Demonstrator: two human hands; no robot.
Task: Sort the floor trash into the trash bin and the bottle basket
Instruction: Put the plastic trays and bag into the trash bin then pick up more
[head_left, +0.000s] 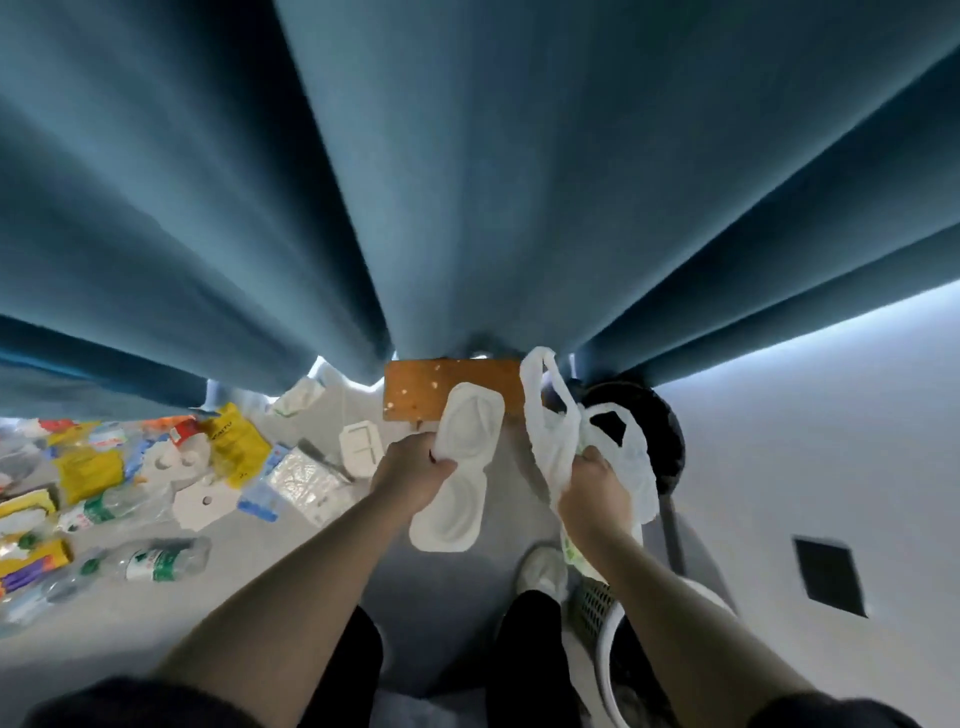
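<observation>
Gripping a white moulded tray (460, 470), the left hand (415, 470) faces the right hand (592, 486) clutching a plastic bag (558, 431).

A white moulded tray (470, 431) is gripped by the left hand (415, 467) just left of the black round bin (660, 415), and a crumpled white bag (550, 415) is held by the right hand (592, 488) against the bin's rim. The white mesh basket (597, 608) is set just nearer than the bin. Clear bottles (161, 558) and yellow wrappers (234, 441) are scattered well left of it.
</observation>
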